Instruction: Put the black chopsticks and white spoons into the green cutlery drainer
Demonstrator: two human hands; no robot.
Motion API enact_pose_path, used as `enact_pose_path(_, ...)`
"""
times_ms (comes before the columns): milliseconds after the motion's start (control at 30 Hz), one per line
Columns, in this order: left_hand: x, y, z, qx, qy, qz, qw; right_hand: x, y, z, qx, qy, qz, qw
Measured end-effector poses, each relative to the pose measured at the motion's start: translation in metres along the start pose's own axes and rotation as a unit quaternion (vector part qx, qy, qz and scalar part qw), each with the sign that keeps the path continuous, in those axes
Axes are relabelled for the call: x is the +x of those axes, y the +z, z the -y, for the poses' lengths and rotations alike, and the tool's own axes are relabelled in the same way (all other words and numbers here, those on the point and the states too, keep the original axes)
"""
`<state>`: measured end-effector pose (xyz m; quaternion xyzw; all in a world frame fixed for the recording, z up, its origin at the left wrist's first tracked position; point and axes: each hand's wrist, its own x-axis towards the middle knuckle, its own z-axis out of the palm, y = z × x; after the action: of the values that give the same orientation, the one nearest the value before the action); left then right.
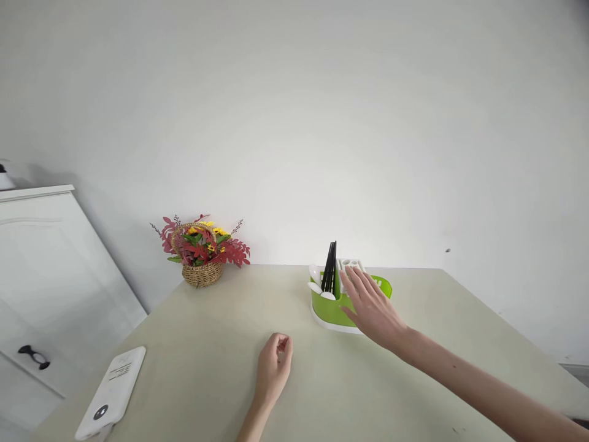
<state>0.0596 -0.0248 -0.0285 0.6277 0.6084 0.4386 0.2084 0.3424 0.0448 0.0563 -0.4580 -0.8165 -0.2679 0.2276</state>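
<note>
A green utensil holder [329,310] with a white base stands on the table, holding black chopsticks [329,267] and white spoons [315,274] in its left part. A white insert with round holes [348,264] rises behind my fingers. My right hand [368,304] is stretched out in front of the holder's right part, fingers straight, holding nothing. It covers part of the holder, and I cannot tell whether it touches. My left hand [274,366] is at the table, nearer to me, its fingers curled toward the thumb with nothing visible in them.
A wicker basket [202,274] of red and yellow artificial flowers [202,244] stands at the table's back left. On the front left lies a flat white device [113,393] with a dark round spot. A white cabinet [50,264] stands left of the table [221,325]; a wall rises behind.
</note>
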Motion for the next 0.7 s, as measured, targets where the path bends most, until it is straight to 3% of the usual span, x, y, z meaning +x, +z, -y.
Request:
enact_pose_path(367, 0.000, 0.000, -0.001, 0.012, 0.002, -0.004, 1.000, -0.015, 0.010, -0.029, -0.007, -0.017, -0.003, 1.000)
enact_pose_path(700, 0.001, -0.002, -0.001, 0.005, -0.004, 0.005, 1.000, -0.042, 0.008, -0.094, -0.031, 0.006, 0.012, 0.999)
